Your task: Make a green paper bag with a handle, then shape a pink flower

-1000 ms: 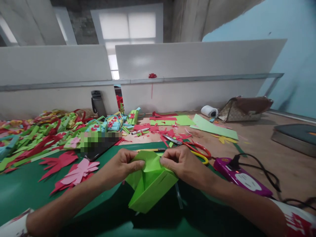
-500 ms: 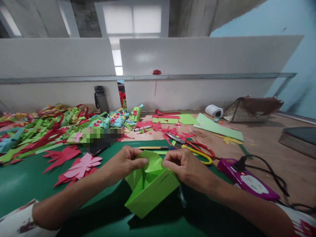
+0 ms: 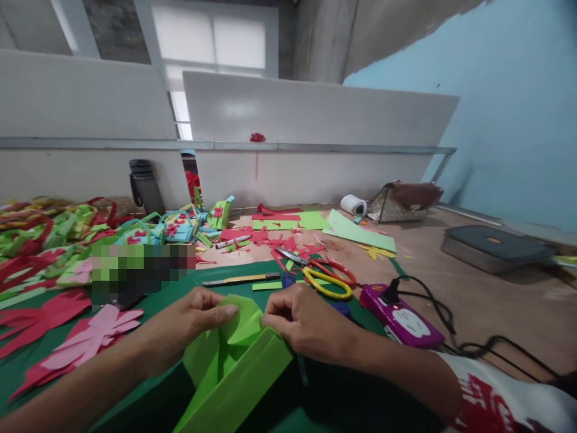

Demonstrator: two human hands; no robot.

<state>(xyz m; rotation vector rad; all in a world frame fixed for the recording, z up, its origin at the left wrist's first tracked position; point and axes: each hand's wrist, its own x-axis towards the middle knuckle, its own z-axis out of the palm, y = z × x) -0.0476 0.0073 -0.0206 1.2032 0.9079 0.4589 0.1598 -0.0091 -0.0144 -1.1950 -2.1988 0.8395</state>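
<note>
A folded light-green paper box [image 3: 238, 385], its top unclosed, is held between my two hands over the green mat. My left hand [image 3: 196, 322] pinches the far left edge of a paper flap between thumb and fingers. On the right corner of the same flap, my right hand [image 3: 306, 322] grips with thumb and forefinger. Just beyond the hands lie a yellow cutter knife [image 3: 243, 279] and scissors [image 3: 327, 279] with red and yellow handles. Something blue, partly hidden, lies behind my right hand.
Pink and red paper flower cut-outs [image 3: 92, 337] lie at left, near a heap of paper pieces [image 3: 67, 228]. A purple power strip [image 3: 401, 316] with a black cable is at right. Farther back stand a bottle [image 3: 146, 186], a handbag [image 3: 406, 201] and a lidded box [image 3: 491, 246].
The view has turned to the right, so the table things appear farther left. Both hands keep hold of the green paper box, which now sits lower in view.
</note>
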